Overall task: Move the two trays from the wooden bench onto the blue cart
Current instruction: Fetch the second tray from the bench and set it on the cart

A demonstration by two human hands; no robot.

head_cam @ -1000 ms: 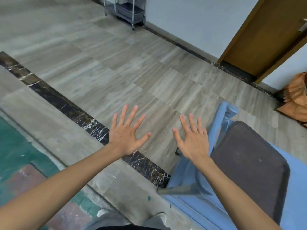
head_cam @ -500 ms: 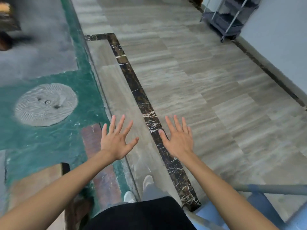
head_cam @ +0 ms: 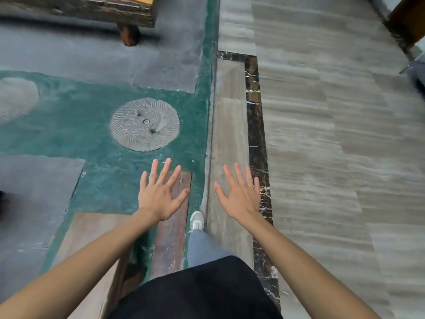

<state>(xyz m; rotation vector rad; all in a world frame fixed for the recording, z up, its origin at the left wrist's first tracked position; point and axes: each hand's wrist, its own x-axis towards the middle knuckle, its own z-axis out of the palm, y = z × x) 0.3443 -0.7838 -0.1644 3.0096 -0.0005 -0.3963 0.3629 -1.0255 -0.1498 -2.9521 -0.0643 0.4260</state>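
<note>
Both my hands are held out in front of me, palms down, fingers spread, holding nothing. My left hand (head_cam: 161,192) hovers over the green rug's edge. My right hand (head_cam: 240,194) hovers over the pale floor strip beside the dark marble band. The wooden bench (head_cam: 92,9) shows at the top left, blurred, with one round leg (head_cam: 128,34) under it. No tray and no blue cart are in view.
A green and grey patterned rug (head_cam: 69,130) with a round ribbed grey patch (head_cam: 145,124) covers the left floor. Pale wood-look tiles (head_cam: 333,134) fill the right. My white shoe (head_cam: 197,221) steps forward. A brown door corner (head_cam: 411,17) is at the top right.
My view has swung left, away from the blue cart and its dark tray, toward the rug and the bench. Both hands stay spread and hold nothing.
</note>
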